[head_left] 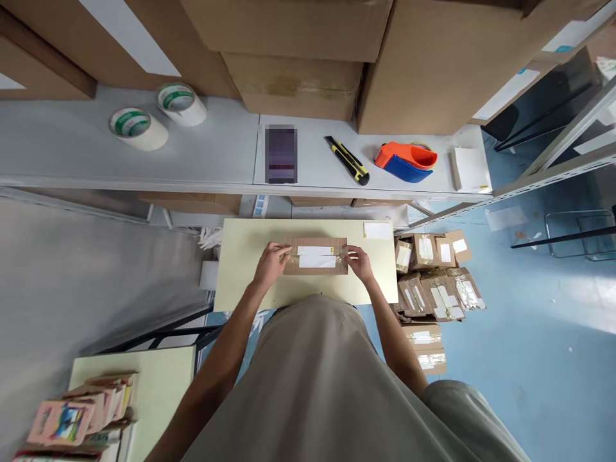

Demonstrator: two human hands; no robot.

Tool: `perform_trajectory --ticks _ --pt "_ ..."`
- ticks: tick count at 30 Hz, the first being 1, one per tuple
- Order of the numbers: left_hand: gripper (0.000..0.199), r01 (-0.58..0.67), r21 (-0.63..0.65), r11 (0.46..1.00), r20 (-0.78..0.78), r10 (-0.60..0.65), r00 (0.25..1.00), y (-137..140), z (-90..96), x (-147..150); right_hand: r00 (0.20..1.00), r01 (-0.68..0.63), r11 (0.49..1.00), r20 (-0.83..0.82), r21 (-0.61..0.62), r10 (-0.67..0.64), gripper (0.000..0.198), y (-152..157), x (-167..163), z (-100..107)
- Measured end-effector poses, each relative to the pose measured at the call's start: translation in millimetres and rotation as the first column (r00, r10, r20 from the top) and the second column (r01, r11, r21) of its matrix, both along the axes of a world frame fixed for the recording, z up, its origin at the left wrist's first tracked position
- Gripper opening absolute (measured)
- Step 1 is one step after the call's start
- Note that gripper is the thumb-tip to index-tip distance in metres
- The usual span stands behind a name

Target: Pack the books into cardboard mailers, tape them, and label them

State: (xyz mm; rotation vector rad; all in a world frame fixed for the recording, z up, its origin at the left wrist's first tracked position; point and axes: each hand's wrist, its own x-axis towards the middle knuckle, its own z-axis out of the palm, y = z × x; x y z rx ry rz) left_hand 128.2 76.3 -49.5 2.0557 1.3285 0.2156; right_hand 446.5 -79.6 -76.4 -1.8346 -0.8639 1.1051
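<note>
A flat brown cardboard box (315, 269) lies on the pale yellow table in front of me. Two white labels (316, 262) sit on its top, one just above the other, and shiny clear tape shows near both ends. At the box's left end, my left hand (273, 263) has thumb and fingers pinched together on the edge. My right hand (359, 263) is closed in the same way at the right end. Whether a thin strip of tape is also between the fingers is too small to make out.
On the grey shelf ahead are tape rolls (139, 131), a yellow-black utility knife (347, 160) and an orange-blue tape dispenser (407, 162), below large cartons (293, 83). A white label (378, 230) lies at the table's (250, 289) back right. Taped boxes (436, 295) are piled right.
</note>
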Motion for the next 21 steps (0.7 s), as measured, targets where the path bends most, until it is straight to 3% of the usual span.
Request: perform_trajectory --ticks 4,8,11,15,18,21 --pt "0.030 0.054 0.083 0.995 -0.034 -0.052 0.998 -1.2 10.4 18.0 0.966 -0.126 0.990 0.217 -0.070 0.138 0.029 3.4 1.6 16.4" --pt "0.030 0.112 0.132 0.985 0.039 -0.118 0.992 -5.0 29.9 57.0 0.849 -0.241 0.970 0.478 -0.023 0.223 0.025 11.7 11.8 53.5" --pt "0.030 0.148 0.227 0.963 0.121 -0.178 0.976 -1.0 58.1 97.6 0.779 -0.249 0.957 0.618 0.151 0.105 0.031 24.2 32.6 99.3" --pt "0.027 0.179 0.354 0.918 0.301 -0.293 0.908 14.1 111.5 163.2 0.642 -0.223 0.914 0.757 0.339 -0.124 0.040 48.5 77.7 170.4" --pt "0.024 0.157 0.494 0.855 0.412 -0.389 0.824 25.3 153.5 213.1 0.532 -0.196 0.908 0.818 0.371 -0.220 0.047 73.1 114.8 212.3" --pt "0.020 0.121 0.589 0.799 0.453 -0.450 0.769 31.1 187.6 253.3 0.462 -0.177 0.923 0.856 0.343 -0.230 0.051 100.9 146.2 232.0"
